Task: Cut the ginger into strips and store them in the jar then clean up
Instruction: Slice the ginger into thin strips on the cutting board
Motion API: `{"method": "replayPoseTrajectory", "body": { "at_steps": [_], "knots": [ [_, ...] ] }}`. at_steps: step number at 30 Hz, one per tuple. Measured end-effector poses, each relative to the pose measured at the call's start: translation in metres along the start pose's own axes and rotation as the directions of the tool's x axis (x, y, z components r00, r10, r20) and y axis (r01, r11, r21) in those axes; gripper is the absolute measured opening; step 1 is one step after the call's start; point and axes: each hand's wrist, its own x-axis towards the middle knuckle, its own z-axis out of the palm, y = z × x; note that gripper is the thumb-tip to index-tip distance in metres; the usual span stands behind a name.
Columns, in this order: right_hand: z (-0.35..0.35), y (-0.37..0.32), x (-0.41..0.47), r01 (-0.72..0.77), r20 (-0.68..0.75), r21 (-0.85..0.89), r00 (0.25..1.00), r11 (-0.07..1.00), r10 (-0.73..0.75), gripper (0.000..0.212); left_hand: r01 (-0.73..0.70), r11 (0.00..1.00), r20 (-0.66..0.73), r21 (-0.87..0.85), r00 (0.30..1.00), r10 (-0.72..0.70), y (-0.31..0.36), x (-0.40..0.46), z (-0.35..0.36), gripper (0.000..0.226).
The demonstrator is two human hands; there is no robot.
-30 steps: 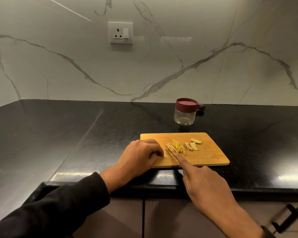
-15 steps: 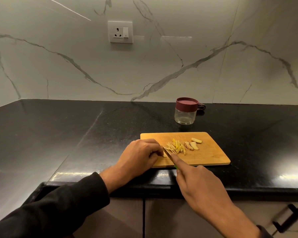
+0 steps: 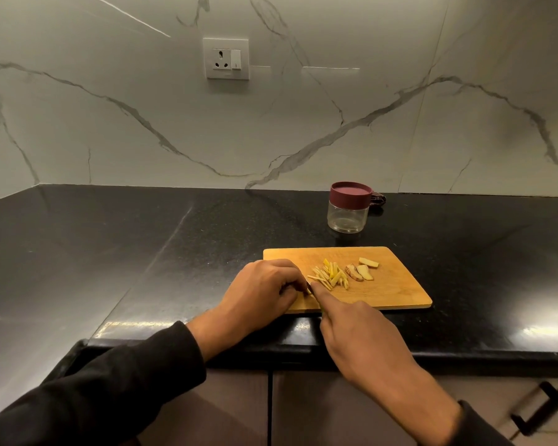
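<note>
Midway through cutting: pale yellow ginger strips (image 3: 331, 276) piled mid-board on rectangular wooden cutting board (image 3: 397, 288), uncut slices (image 3: 363, 271) beside. Left hand (image 3: 264, 289) curled, pinching a piece; right hand (image 3: 361, 336) gripping a barely visible knife. Clear maroon-lidded jar (image 3: 348, 207) shut, empty. Filling, cleanup pending.

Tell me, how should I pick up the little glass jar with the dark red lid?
Probably best to wrap a hand around the clear round body of the small glass jar, just under its dark red lid. It stands upright behind the wooden cutting board, so come from the front, reaching over the board. The lid looks wider than the glass, which should stop it slipping down.
</note>
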Motion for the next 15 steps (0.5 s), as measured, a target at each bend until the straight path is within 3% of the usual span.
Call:
{"method": "replayPoseTrajectory", "body": {
  "at_steps": [15],
  "knots": [
    [-0.006,0.006,-0.026,-0.02,0.087,-0.056,0.996,0.998,0.024,0.059,0.024,1.0,0.009,0.003,1.0,-0.024,-0.001,0.001,0.0,0.024]
  ]
}}
